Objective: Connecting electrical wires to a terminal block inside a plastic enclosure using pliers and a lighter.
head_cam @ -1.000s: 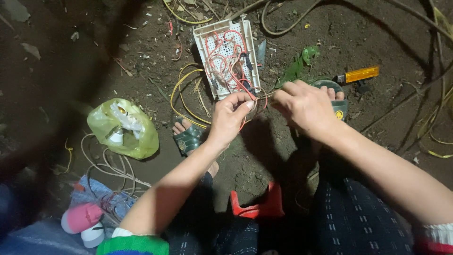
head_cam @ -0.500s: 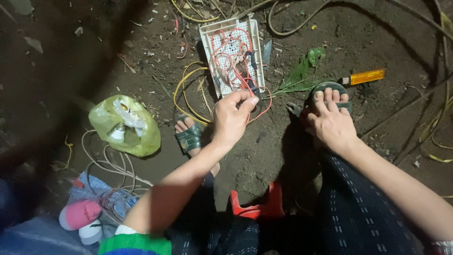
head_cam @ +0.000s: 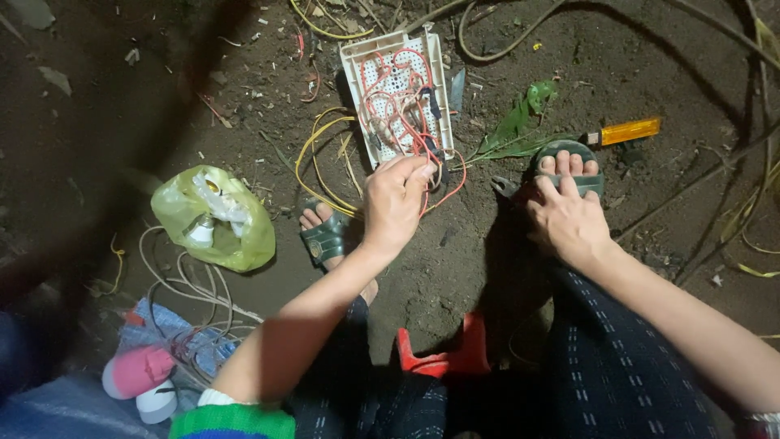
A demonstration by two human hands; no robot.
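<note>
The left hand [head_cam: 396,203] reaches forward to the near end of a white perforated board [head_cam: 398,93] lying flat on the dirt ground [head_cam: 617,203]. Its fingers [head_cam: 418,172] are curled together, pinching what seems to be a red wire [head_cam: 443,191] where it loops off the board's near edge, though the pinch itself is partly hidden by the knuckles. The right hand [head_cam: 569,223] rests on the person's own sandalled foot [head_cam: 569,162], fingers spread loosely and holding nothing that can be seen.

The step in hand looks like wiring work at the board's near edge; the next move likely calls for a fine, steady pinch to guide the wire end without tugging the other leads loose.

The board's long axis runs away from the person, tilted slightly leftward at the far end. An orange-handled screwdriver [head_cam: 626,132] lies well apart to the right, beyond a green leaf [head_cam: 516,126]. A yellow-green plastic bag [head_cam: 215,215] sits to the left.
</note>
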